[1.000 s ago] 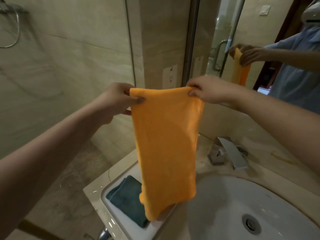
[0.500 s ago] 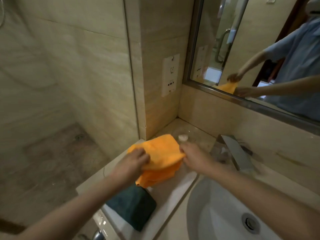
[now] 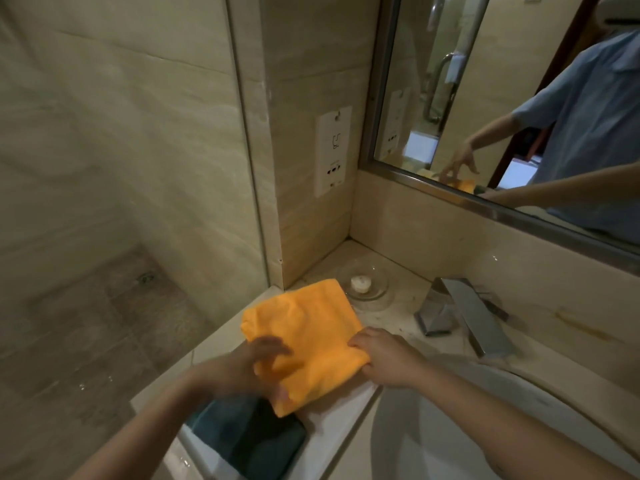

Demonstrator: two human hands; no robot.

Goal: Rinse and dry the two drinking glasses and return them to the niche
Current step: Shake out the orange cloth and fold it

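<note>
Item: folded orange cloth (image 3: 304, 341), laid on the vanity counter (image 3: 391, 306).
Right hand (image 3: 388, 358) pinches its edge; left hand (image 3: 256, 365), blurred, seems spread loosely on it. Glasses unseen. Likely tidying after drying; next, letting go.

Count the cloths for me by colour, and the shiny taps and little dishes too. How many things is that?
Folded orange cloth: 1
Folded dark teal cloth: 1
Shiny flat metal tap: 1
Round clear glass dish holding a small white piece: 1
Total: 4
</note>
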